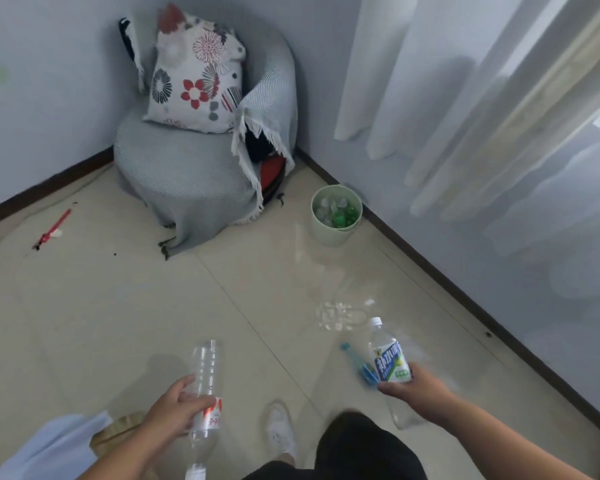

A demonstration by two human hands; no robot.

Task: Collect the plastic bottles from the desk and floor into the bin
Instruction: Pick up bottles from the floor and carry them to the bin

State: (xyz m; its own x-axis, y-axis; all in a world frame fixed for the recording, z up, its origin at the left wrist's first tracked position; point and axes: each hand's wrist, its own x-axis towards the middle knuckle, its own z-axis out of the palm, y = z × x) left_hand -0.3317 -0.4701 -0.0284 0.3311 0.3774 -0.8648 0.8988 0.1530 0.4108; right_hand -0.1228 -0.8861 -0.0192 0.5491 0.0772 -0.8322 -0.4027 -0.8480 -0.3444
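Head view, looking down at a pale tiled floor [118, 306] in the corner of a room. The person's left grip [174, 410], low in the frame, is curled round a clear bottle [205, 365] with a red and white label, holding it at the middle with its flat base pointing up and away. The right grip [416, 386] is wrapped round a labelled bottle [390, 362] with a white cap and a blue, white and green label, the cap pointing away from the person. A slim blue bottle [357, 363] lies against that bottle's left side; whether the same grip pinches it cannot be told. Just beyond the right grip, an empty clear bottle on the floor [340, 315] lies on its side, blurred. Farther off, close to the right wall, stands a pale green bin [336, 233], upright and open, with clear and green bottles inside. Left of the bin, in the corner, sits a round chair [187, 174] under a grey fringed throw, with a flowered cushion [194, 84] propped on it. A red stick-like item [54, 226] lies on the floor at far left. White curtains [465, 98] hang along the right. One white shoe [281, 434] shows between the arms.
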